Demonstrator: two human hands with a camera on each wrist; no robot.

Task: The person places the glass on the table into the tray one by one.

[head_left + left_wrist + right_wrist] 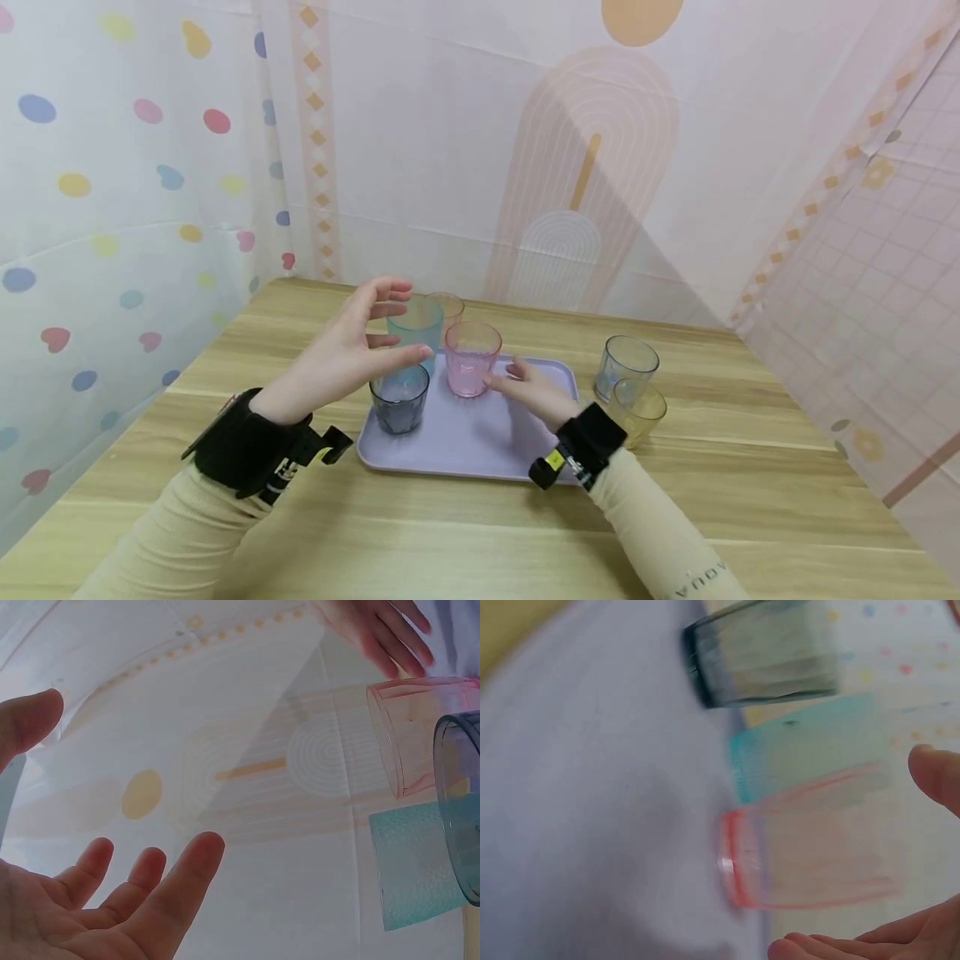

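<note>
Pink cup (471, 359) upright on lilac tray (465, 442), long axis vertical, just left of spread, empty right grip (531, 388); left grip (352, 346), likewise spread, raised beside teal cup (417, 327).

On the wooden table (465, 533) a lilac tray (465, 442) carries a grey cup (400, 402), a teal cup (417, 327) and a pink cup (471, 360) — the left hand (352, 350) hovers spread above them, the right hand (536, 390) reaches the pink cup. Two more cups (630, 383) stand beside the tray.
</note>
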